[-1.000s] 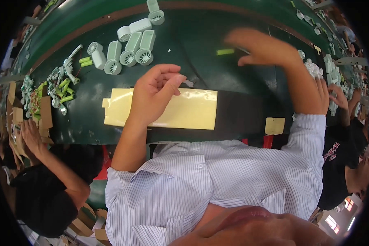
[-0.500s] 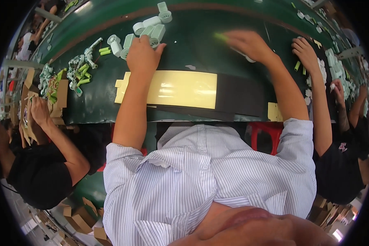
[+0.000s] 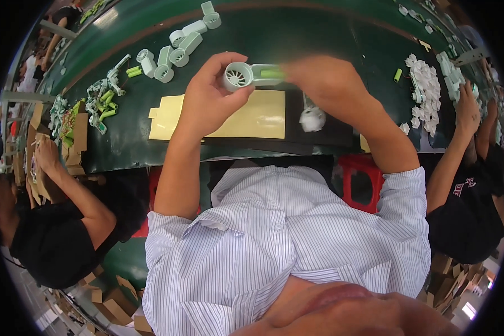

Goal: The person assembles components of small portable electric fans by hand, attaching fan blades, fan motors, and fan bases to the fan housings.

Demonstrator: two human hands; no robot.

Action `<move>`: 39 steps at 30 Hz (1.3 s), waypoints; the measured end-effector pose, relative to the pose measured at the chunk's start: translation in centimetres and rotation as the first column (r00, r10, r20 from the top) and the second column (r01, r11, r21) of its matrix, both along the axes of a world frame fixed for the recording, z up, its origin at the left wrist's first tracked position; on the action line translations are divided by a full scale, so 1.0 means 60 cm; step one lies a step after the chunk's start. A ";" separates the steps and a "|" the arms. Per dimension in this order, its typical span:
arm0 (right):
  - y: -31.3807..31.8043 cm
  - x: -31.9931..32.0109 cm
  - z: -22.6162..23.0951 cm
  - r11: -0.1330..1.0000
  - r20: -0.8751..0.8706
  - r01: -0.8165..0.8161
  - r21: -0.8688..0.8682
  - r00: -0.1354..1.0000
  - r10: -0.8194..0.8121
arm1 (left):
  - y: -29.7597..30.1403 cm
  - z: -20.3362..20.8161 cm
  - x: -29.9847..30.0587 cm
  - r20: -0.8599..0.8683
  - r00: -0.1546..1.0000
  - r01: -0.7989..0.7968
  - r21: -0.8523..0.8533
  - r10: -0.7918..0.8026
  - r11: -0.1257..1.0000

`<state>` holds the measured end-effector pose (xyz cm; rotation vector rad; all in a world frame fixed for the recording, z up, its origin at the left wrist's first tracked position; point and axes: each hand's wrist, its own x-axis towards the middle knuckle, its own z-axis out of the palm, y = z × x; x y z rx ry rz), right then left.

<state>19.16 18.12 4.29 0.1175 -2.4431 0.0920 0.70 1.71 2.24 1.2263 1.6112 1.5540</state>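
My left hand (image 3: 215, 92) is closed around the round vented head of a mint-green fan housing (image 3: 238, 76), above the yellow sheet. Its open handle points to the right. At that handle my right hand (image 3: 333, 84), smeared by motion, grips a green battery cell (image 3: 271, 74) that lies along the hollow. Beneath my right hand hangs a blurred white round part (image 3: 312, 119) on a thin stem or wire. Several more mint-green fan housings (image 3: 187, 43) stand in a slanting row beyond my left hand.
A yellow sheet (image 3: 257, 115) lies over a black sheet (image 3: 333, 129) at the table's near edge. Left are circuit parts with green cells (image 3: 107, 103); right, a heap of white parts (image 3: 425, 89) and a loose cell (image 3: 397, 74). Co-workers sit on both sides.
My left hand has lifted a fan housing from the row and brought it nearer. My right hand has moved left with the battery cell to its handle. The right co-worker's arm has drawn aside.
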 end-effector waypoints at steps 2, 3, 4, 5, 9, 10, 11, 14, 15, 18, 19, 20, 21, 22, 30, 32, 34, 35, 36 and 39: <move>-0.003 0.004 -0.008 1.000 0.065 -0.013 -0.017 0.998 0.014 | 0.003 0.003 0.005 0.071 0.996 0.051 0.051 -0.055 0.997; -0.012 0.005 -0.010 0.993 0.034 0.012 -0.119 0.999 -0.008 | 0.002 0.004 0.006 0.102 0.992 0.067 0.092 -0.076 0.994; -0.017 0.008 -0.005 0.993 0.037 0.014 -0.119 0.999 -0.009 | 0.003 0.004 0.007 0.133 0.986 0.081 0.133 -0.099 0.988; -0.022 0.009 0.004 0.842 0.246 0.140 -0.522 0.969 -0.008 | 0.002 0.004 0.008 0.137 0.985 0.082 0.134 -0.101 0.988; 0.002 0.001 0.006 0.274 0.443 0.361 -0.891 0.825 0.352 | 0.005 0.004 0.015 -0.018 0.967 0.253 0.164 -0.253 0.954; -0.002 -0.001 0.002 0.110 0.396 0.388 -0.915 0.812 0.429 | 0.009 0.004 0.011 0.004 0.969 0.242 0.157 -0.246 0.958; -0.012 -0.009 0.000 0.079 0.374 0.370 -0.926 0.861 0.345 | 0.016 0.003 0.006 0.024 0.971 0.231 0.150 -0.238 0.961; -0.019 -0.022 -0.021 0.316 0.382 0.306 -0.898 0.898 0.217 | 0.040 -0.010 -0.005 0.125 0.953 0.244 0.223 -0.275 0.944; -0.011 -0.034 -0.025 0.457 0.385 0.278 -0.845 0.909 0.160 | 0.052 -0.016 -0.001 0.231 0.944 0.161 0.308 -0.237 0.938; -0.012 -0.064 -0.018 0.212 0.260 0.239 -0.948 0.962 0.080 | 0.066 -0.033 0.039 0.591 0.792 -0.111 0.387 -0.154 0.915; -0.017 -0.075 -0.018 0.227 0.234 0.224 -0.948 0.972 0.016 | 0.064 -0.044 0.065 0.462 0.887 -0.128 0.237 0.004 0.963; -0.022 -0.085 -0.021 0.241 0.206 0.211 -0.947 0.978 -0.044 | 0.066 -0.052 0.089 0.418 0.907 -0.156 0.201 0.060 0.967; -0.024 -0.090 -0.020 0.305 0.208 0.223 -0.926 0.975 -0.082 | 0.072 -0.045 0.108 0.526 0.848 -0.241 0.264 0.070 0.934; -0.030 -0.092 -0.019 0.305 0.208 0.223 -0.926 0.975 -0.081 | 0.074 -0.036 0.106 0.610 0.790 -0.257 0.243 0.058 0.935; -0.065 -0.097 -0.014 0.732 0.378 0.329 -0.597 0.920 -0.104 | 0.060 -0.039 0.052 0.357 0.907 -0.282 0.126 0.222 0.951; -0.053 -0.076 0.006 0.789 0.421 0.224 -0.572 0.906 0.048 | 0.047 -0.045 0.043 0.269 0.929 -0.293 0.116 0.254 0.949; -0.030 -0.062 0.011 0.502 0.319 0.218 -0.837 0.940 0.123 | 0.033 -0.040 0.039 0.166 0.951 -0.266 0.015 0.260 0.964; -0.028 -0.063 0.012 0.409 0.194 0.117 -0.905 0.969 0.152 | 0.029 -0.034 0.041 0.142 0.973 -0.187 0.019 0.182 0.982; -0.035 -0.062 0.016 0.400 0.195 0.126 -0.908 0.971 0.138 | 0.023 -0.019 0.046 0.143 0.975 -0.171 0.012 0.168 0.985; -0.073 -0.073 0.037 0.245 0.062 0.041 -0.969 0.995 0.075 | 0.002 0.002 0.047 0.287 0.956 -0.016 -0.156 0.060 0.988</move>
